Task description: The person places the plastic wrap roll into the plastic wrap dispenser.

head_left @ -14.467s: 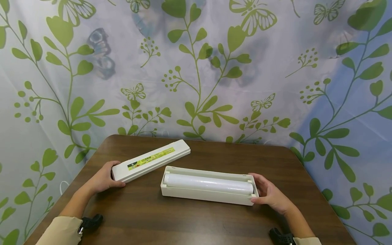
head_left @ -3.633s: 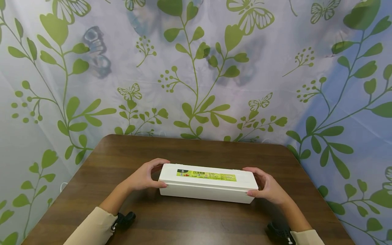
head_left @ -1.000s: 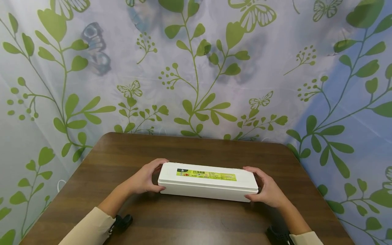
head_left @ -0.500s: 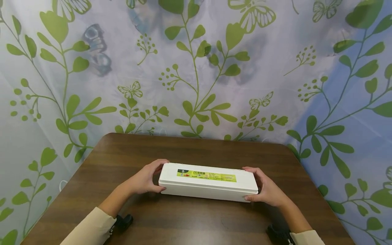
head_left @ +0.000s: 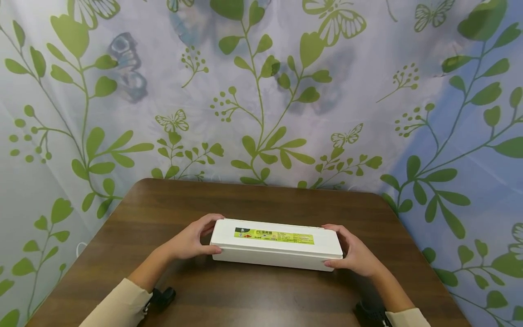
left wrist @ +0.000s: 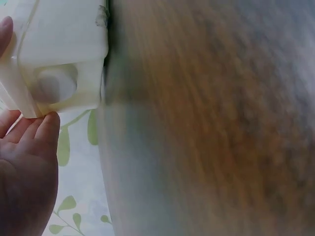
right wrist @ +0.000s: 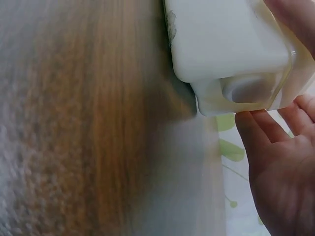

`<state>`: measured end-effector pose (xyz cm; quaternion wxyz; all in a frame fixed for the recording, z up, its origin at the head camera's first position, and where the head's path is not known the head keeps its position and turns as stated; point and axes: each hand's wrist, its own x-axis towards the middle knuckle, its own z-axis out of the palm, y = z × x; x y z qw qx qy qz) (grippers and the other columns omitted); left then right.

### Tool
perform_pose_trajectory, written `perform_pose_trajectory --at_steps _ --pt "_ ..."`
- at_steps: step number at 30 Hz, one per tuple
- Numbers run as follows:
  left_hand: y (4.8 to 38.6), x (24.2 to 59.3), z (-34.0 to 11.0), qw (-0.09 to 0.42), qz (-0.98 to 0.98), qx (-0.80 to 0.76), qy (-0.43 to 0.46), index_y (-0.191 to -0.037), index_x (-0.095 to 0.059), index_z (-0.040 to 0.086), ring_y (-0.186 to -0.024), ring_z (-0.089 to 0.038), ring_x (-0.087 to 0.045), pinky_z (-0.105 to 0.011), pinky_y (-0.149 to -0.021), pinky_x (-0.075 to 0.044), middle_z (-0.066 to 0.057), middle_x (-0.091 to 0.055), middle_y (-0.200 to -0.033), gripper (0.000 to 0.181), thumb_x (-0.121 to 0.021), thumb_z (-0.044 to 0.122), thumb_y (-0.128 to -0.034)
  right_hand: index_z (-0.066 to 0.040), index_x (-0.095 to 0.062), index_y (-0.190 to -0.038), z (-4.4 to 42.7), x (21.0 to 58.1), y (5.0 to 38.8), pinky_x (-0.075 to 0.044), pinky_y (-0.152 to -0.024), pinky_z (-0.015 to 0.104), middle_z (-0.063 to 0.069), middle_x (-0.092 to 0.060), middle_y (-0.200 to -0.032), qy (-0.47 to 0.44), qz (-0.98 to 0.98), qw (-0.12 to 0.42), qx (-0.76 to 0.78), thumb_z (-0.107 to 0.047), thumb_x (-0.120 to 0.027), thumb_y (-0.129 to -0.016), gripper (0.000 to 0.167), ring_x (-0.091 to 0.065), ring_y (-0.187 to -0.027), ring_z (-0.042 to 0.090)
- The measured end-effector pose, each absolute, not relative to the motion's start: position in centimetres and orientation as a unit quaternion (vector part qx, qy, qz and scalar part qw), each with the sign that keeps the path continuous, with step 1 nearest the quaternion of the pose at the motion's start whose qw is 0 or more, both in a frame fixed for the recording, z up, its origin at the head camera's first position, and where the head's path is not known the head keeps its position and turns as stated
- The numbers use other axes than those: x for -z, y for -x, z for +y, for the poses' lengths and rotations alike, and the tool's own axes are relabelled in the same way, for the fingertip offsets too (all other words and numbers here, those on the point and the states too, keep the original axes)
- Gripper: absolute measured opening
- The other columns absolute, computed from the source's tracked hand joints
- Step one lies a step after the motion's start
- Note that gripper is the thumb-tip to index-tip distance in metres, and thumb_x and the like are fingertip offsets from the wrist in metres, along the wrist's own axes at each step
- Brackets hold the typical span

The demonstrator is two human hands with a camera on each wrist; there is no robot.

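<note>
A long white cling film box (head_left: 271, 258) lies on the brown table, its lid (head_left: 327, 241) seated on top with a yellow-green label (head_left: 273, 235). My left hand (head_left: 189, 238) grips the left end, thumb on the front side and fingers at the back. At the other end, my right hand (head_left: 359, 252) holds the box in the same way. Both wrist views show a round opening in the box's end, with the pale end of the film roll (left wrist: 54, 86) visible inside in the left wrist view. The rest of the roll is hidden under the lid.
The wooden table (head_left: 261, 299) reaches back to a curtain (head_left: 261, 91) printed with green leaves and butterflies. Black straps with cameras (head_left: 163, 299) sit on both wrists, close above the tabletop.
Earlier the lid was apart in my left hand, with the film roll exposed in the base. Now the lid covers the base. Over the last second, hands and box have barely moved.
</note>
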<state>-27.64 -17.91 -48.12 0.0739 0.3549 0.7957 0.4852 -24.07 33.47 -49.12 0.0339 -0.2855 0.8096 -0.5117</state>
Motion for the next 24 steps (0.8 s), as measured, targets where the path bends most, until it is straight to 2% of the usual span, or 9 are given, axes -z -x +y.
perform_pose_trajectory --at_steps 4,10,14,19,24 --pt "27.54 48.17 -17.98 0.070 0.793 -0.490 -0.354 -0.146 -0.042 0.011 -0.135 -0.027 -0.052 -0.039 -0.116 -0.041 -0.008 -0.050 -0.146 0.080 -0.088 0.026 -0.0820 0.002 -0.034 -0.153 33.50 49.07 24.18 -0.060 -0.080 0.034 0.024 -0.049 -0.141 0.291 0.798 0.050 0.525 0.001 -0.083 -0.081 0.087 -0.062 -0.109 0.013" --pt "27.36 48.23 -17.92 0.076 0.785 -0.507 -0.346 -0.146 -0.043 0.010 -0.135 -0.029 -0.053 -0.032 -0.113 -0.043 -0.009 -0.051 -0.145 0.079 -0.088 0.023 -0.0824 0.003 -0.031 -0.156 33.51 49.03 24.07 -0.061 -0.082 0.034 0.027 -0.039 -0.154 0.280 0.781 0.075 0.554 0.005 -0.075 -0.087 0.081 -0.061 -0.116 0.011" --pt "27.19 48.24 -17.99 0.079 0.782 -0.516 -0.340 -0.146 -0.043 0.009 -0.136 -0.031 -0.053 -0.030 -0.112 -0.044 -0.010 -0.052 -0.146 0.079 -0.088 0.021 -0.0825 0.000 -0.032 -0.157 33.49 49.11 24.16 -0.061 -0.083 0.035 0.020 -0.046 -0.151 0.278 0.782 0.077 0.552 0.004 -0.075 -0.087 0.082 -0.062 -0.115 0.012" --pt "27.21 48.17 -17.83 0.082 0.783 -0.519 -0.334 -0.146 -0.043 0.011 -0.137 -0.030 -0.053 -0.028 -0.112 -0.043 -0.009 -0.051 -0.146 0.079 -0.088 0.022 -0.0824 -0.001 -0.034 -0.156 33.72 49.11 24.34 -0.060 -0.085 0.032 0.011 -0.043 -0.157 0.270 0.779 0.073 0.562 0.006 -0.076 -0.085 0.082 -0.060 -0.118 0.010" --pt "27.20 48.08 -17.77 0.084 0.783 -0.522 -0.328 -0.145 -0.044 0.010 -0.136 -0.030 -0.054 -0.026 -0.111 -0.044 -0.010 -0.051 -0.146 0.078 -0.088 0.022 -0.0821 0.005 -0.031 -0.156 33.68 49.01 24.57 -0.061 -0.084 0.035 0.014 -0.051 -0.146 0.273 0.772 0.083 0.568 0.007 -0.076 -0.085 0.084 -0.063 -0.114 0.013"
